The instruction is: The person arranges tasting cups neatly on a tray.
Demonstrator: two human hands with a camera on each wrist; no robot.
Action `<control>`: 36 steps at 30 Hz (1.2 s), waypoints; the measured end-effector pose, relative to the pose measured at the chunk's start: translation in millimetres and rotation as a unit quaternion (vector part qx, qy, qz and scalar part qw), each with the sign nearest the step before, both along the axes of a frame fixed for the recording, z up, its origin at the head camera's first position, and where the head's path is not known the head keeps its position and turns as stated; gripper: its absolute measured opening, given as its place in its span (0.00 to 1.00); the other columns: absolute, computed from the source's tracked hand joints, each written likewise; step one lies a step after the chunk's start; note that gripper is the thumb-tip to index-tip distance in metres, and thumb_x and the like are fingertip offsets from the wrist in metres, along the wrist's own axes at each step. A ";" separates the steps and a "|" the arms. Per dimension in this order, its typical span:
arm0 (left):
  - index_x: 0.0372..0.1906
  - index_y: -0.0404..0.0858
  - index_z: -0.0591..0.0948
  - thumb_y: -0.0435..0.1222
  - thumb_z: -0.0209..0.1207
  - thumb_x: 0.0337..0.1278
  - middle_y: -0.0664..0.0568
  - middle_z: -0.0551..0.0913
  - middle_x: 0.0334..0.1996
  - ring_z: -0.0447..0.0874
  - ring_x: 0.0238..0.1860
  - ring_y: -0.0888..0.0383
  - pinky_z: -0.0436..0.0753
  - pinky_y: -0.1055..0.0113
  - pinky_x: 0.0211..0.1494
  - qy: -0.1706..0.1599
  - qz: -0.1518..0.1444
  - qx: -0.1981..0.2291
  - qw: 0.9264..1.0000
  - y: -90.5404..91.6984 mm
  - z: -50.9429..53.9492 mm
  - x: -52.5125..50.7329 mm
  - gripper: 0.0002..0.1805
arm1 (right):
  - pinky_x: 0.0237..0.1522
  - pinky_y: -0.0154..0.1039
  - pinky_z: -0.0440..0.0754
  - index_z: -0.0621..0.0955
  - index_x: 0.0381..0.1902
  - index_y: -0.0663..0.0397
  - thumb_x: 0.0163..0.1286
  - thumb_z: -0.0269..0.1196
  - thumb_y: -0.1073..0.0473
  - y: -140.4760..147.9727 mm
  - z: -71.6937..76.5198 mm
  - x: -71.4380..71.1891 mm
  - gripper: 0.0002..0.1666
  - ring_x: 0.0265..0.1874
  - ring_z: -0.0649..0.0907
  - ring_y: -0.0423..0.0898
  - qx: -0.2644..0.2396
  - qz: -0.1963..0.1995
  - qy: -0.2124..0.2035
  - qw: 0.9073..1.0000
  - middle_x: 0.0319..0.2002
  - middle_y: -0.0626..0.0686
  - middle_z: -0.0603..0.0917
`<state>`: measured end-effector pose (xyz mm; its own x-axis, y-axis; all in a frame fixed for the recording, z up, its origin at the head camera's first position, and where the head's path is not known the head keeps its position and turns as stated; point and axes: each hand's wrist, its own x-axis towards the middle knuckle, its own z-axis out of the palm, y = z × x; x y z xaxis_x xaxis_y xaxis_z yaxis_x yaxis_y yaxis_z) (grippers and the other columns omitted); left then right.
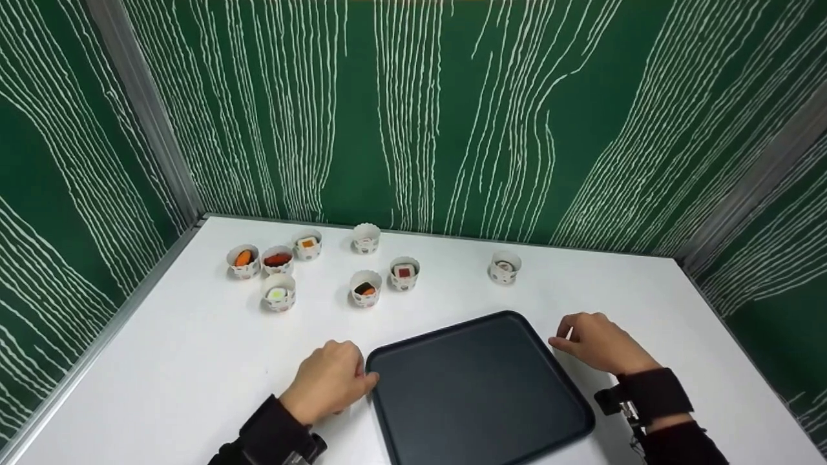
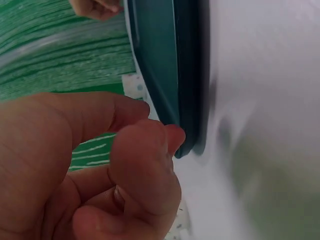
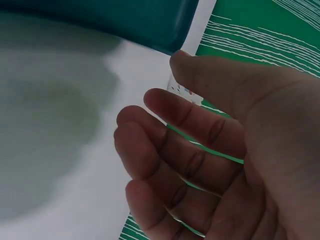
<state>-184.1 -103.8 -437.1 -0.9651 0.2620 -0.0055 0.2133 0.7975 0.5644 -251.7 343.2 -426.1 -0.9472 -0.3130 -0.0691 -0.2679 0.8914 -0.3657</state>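
A dark rectangular tray lies at an angle on the white table, its near edge cut off by the frame. At its left rim is my left hand, fingers loosely curled; in the head view the thumb tip overlaps the rim. The left wrist view shows those fingertips by a corner of the tray, with no rim visible between them. My right hand hovers beside the tray's right edge, fingers relaxed and apart. In the right wrist view, its thumb comes near the tray corner; whether it touches is unclear.
Several paper cups with small sushi-like pieces stand beyond the tray, including one with an orange-topped piece and one with a red square. Farther right is a lone cup. Green, white-lined walls enclose the table.
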 end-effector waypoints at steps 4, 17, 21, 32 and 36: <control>0.07 0.48 0.71 0.39 0.71 0.60 0.63 0.66 0.05 0.67 0.10 0.63 0.65 0.67 0.21 -0.006 -0.014 0.011 1.000 3.0 -5.6 1.7 0.28 | 0.28 0.38 0.76 0.87 0.36 0.56 0.75 0.69 0.53 -0.7 -4.8 -1.6 0.12 0.25 0.79 0.40 0.001 0.008 0.003 1.000 0.28 0.47 0.86; 0.09 0.49 0.66 0.36 0.69 0.57 0.64 0.61 0.08 0.63 0.14 0.62 0.60 0.67 0.21 -0.005 -0.014 0.010 1.000 7.2 -11.1 5.1 0.28 | 0.27 0.37 0.74 0.87 0.32 0.55 0.74 0.69 0.58 -3.9 -11.8 -5.0 0.09 0.23 0.77 0.40 -0.013 0.023 0.010 1.000 0.24 0.46 0.83; 0.08 0.49 0.66 0.35 0.69 0.57 0.64 0.61 0.08 0.62 0.14 0.62 0.60 0.67 0.21 -0.011 -0.018 0.011 1.000 8.2 -11.6 6.1 0.28 | 0.26 0.36 0.74 0.86 0.31 0.54 0.73 0.69 0.59 -6.4 -13.1 -5.1 0.09 0.21 0.76 0.40 -0.017 0.026 0.013 0.999 0.22 0.45 0.82; 0.09 0.47 0.69 0.33 0.68 0.54 0.63 0.65 0.10 0.65 0.15 0.62 0.62 0.67 0.22 0.003 -0.022 0.009 1.000 10.9 -13.6 7.4 0.24 | 0.22 0.34 0.73 0.85 0.35 0.52 0.74 0.68 0.61 -9.7 -12.9 -3.8 0.05 0.17 0.76 0.37 -0.040 0.048 -0.004 0.998 0.18 0.44 0.81; 0.09 0.46 0.70 0.32 0.68 0.52 0.63 0.65 0.09 0.65 0.15 0.62 0.62 0.67 0.21 0.017 -0.030 0.010 0.999 11.6 -14.2 5.7 0.24 | 0.22 0.34 0.75 0.85 0.36 0.54 0.75 0.67 0.63 -10.5 -12.1 -3.1 0.05 0.17 0.78 0.37 -0.051 0.054 -0.017 0.997 0.19 0.46 0.83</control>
<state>-178.4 -92.2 -451.3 -0.9473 0.3187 0.0329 0.2795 0.7718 0.5712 -254.8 332.7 -438.3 -0.9055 -0.4197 -0.0634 -0.3456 0.8158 -0.4637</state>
